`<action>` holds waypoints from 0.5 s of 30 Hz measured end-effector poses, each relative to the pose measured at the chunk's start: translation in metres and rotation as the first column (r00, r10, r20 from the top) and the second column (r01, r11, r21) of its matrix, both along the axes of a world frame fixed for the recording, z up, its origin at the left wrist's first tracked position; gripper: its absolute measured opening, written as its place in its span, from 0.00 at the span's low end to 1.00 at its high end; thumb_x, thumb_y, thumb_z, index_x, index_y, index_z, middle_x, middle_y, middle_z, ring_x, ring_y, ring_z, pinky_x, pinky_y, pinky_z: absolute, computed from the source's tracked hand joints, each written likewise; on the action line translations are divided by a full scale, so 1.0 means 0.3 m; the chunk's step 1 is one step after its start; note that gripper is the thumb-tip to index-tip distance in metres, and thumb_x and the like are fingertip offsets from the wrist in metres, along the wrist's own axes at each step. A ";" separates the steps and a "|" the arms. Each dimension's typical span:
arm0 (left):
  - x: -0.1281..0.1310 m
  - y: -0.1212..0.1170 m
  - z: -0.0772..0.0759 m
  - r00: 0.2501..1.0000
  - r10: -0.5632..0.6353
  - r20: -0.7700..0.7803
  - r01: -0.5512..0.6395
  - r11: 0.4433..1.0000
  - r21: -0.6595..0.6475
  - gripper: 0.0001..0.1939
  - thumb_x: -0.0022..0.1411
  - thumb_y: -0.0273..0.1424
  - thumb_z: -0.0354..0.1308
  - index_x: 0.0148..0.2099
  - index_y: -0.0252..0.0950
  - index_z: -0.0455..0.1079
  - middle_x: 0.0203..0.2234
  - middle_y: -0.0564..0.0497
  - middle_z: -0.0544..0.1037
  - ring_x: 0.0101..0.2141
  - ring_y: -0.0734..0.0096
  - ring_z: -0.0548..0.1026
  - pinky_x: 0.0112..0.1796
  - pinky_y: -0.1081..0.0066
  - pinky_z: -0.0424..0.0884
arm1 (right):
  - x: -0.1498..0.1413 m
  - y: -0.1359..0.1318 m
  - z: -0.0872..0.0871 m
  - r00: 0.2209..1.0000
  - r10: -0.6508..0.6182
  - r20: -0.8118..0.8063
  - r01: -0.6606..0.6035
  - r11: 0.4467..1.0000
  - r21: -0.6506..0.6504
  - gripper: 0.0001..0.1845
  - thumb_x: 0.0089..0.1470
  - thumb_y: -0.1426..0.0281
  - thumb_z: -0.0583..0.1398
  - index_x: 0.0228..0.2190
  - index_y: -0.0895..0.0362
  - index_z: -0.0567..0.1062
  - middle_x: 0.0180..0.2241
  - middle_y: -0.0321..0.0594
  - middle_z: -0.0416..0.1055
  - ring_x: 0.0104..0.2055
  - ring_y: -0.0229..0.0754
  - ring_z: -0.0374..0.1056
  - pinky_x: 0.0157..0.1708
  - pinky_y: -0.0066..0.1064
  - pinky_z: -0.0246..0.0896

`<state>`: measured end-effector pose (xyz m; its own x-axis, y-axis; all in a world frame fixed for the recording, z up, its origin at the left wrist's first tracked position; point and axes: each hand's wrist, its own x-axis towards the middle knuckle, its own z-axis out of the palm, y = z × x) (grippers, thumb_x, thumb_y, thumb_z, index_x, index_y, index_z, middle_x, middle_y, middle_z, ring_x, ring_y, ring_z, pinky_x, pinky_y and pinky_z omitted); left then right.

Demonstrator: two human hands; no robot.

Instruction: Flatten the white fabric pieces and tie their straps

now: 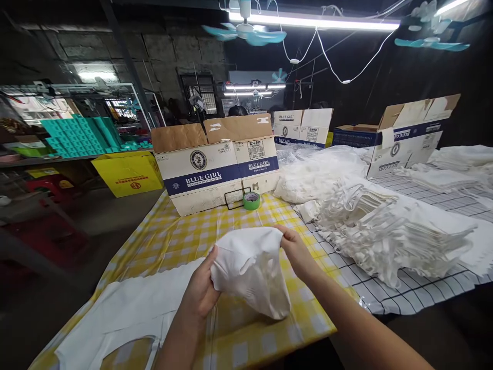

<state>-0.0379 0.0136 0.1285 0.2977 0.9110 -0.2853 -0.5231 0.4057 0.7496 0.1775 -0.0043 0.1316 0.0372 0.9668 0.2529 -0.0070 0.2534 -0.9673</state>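
A white fabric garment piece [250, 267] hangs between my two hands above the yellow checked tablecloth [181, 236]. My left hand [202, 288] grips its left edge, thumb on top. At the upper right corner, my right hand [298, 249] pinches the cloth. The lower part of the piece droops in loose folds, and its exact kind of garment is not clear. Under and beside my left forearm, another white garment [127, 308] with a curved opening and a narrow strap lies spread on the table.
A roll of green tape [251, 201] sits by an opened BLUE GIRL carton [219, 174] at the table's back. To the right, stacked white garments [396, 231] lie on a white grid-patterned cloth [408, 298], with plastic-wrapped goods [319, 169] behind. A yellow box [129, 173] stands left.
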 end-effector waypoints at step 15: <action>-0.056 -0.122 -0.219 0.994 -0.110 -0.003 0.108 0.975 -0.193 0.24 0.58 0.37 0.57 0.52 0.28 0.66 0.38 0.39 0.78 0.43 0.55 0.75 0.43 0.64 0.71 | 0.233 -0.098 -0.153 0.670 0.485 0.562 -0.270 0.864 -0.424 0.14 0.45 0.65 0.61 0.38 0.53 0.75 0.26 0.35 0.70 0.26 0.35 0.61 0.25 0.26 0.52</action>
<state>-0.0547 -0.0230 0.0628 0.3872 0.8011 -0.4564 -0.4580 0.5967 0.6589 0.2474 -0.0337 0.0857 -0.4113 0.8872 -0.2092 0.5956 0.0879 -0.7985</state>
